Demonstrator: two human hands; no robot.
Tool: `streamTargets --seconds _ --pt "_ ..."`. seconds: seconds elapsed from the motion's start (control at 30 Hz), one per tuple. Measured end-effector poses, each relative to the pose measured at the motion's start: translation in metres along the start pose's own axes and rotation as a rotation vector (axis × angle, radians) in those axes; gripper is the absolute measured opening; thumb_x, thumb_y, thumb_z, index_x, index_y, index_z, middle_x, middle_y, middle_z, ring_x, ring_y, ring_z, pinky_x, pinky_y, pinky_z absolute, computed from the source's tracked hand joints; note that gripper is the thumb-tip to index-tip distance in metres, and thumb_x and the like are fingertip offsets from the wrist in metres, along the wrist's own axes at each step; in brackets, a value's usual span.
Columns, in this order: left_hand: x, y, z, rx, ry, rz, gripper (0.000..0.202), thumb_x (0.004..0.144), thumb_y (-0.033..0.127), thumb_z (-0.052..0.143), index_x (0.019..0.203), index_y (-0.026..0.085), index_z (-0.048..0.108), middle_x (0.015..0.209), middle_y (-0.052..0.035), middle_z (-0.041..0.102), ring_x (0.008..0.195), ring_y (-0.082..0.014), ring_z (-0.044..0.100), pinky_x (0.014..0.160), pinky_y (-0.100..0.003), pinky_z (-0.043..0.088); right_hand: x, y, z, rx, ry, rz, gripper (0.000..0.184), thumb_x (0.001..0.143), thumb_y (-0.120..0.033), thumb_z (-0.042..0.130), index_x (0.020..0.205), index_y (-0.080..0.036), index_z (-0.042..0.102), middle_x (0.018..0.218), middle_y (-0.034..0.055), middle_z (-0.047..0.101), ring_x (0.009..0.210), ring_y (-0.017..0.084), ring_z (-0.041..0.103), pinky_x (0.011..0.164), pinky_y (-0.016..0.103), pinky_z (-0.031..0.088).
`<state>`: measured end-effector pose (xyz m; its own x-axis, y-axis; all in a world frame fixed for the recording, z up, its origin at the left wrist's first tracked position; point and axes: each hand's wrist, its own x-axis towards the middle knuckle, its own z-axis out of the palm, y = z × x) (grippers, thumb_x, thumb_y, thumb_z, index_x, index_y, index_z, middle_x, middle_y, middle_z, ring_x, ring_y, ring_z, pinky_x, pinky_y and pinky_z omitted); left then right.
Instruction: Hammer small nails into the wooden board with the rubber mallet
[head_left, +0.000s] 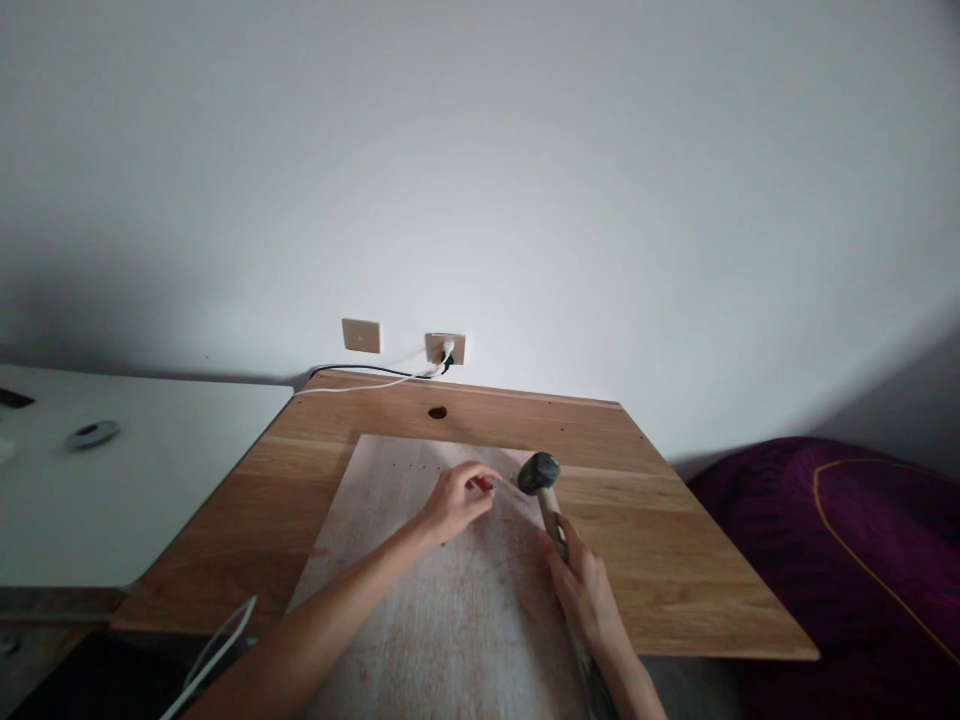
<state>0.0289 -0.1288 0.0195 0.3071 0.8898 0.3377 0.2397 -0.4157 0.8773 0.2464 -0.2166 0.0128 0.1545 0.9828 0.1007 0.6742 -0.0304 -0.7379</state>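
The wooden desk carries a pale board whose near end overhangs the desk edge, so a hard blow could make it bounce. The hammer, its handle wrapped tight in the right hand, hangs just beside the left hand. That hand's thumb and forefinger pinch a tiny object, likely a nail, against the board. A crooked swing could catch those fingertips.

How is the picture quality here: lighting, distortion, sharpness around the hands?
Head view: dim, flat light with darkened corners, and the wall shades to grey at the left. The wide lens splays the sides of the desk. The hammer in the right hand looks slightly soft. Whatever the left hand pinches over the board is too small to resolve. No glare.
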Motion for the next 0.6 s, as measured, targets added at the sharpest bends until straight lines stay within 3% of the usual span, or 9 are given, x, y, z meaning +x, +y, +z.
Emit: streamTargets --seconds 0.07,0.2,0.3,0.43,0.6 --pt "0.013 -0.005 -0.01 0.011 0.014 0.004 0.019 0.082 0.014 0.063 0.094 0.019 0.077 0.092 -0.003 0.077 0.082 -0.0148 0.069 0.076 -0.024 0.05 0.0 0.0 0.0 0.006 0.013 0.0 0.069 0.09 -0.059 0.038 0.129 -0.009 0.064 0.091 0.0163 0.078 0.09 0.03 0.076 0.078 0.034 0.057" --pt "0.031 -0.024 -0.022 0.078 0.07 -0.048 0.015 0.082 0.012 0.064 0.089 0.018 0.076 0.082 -0.0019 0.077 0.076 -0.0145 0.068 0.069 -0.022 0.049 0.0 -0.002 -0.001 -0.002 -0.019 0.034 0.075 0.089 -0.062 0.037 0.131 -0.005 0.063 0.078 0.0137 0.077 0.071 0.029 0.075 0.066 0.033 0.056" --pt "0.033 -0.036 -0.023 0.123 0.064 -0.019 0.015 0.082 0.011 0.065 0.088 0.018 0.076 0.081 -0.0013 0.077 0.075 -0.0143 0.068 0.069 -0.022 0.05 -0.001 -0.002 -0.003 -0.015 -0.034 0.039 0.077 0.09 -0.062 0.036 0.133 -0.003 0.062 0.075 0.0127 0.075 0.065 0.027 0.073 0.061 0.032 0.055" --pt "0.029 -0.045 -0.021 0.166 0.031 0.031 0.016 0.082 0.01 0.067 0.09 0.018 0.077 0.083 -0.0012 0.077 0.076 -0.0147 0.068 0.072 -0.023 0.051 -0.002 -0.001 -0.004 -0.033 -0.066 0.035 0.075 0.093 -0.061 0.035 0.138 -0.005 0.058 0.057 0.0043 0.067 0.049 0.024 0.066 0.05 0.03 0.05" --pt "0.03 -0.048 -0.022 0.198 -0.013 0.053 0.016 0.084 0.011 0.068 0.092 0.019 0.078 0.086 -0.002 0.078 0.076 -0.0154 0.069 0.074 -0.023 0.051 -0.001 -0.001 -0.003 -0.052 -0.04 0.019 0.074 0.093 -0.06 0.036 0.133 -0.004 0.061 0.059 0.0049 0.066 0.052 0.024 0.067 0.053 0.03 0.051"
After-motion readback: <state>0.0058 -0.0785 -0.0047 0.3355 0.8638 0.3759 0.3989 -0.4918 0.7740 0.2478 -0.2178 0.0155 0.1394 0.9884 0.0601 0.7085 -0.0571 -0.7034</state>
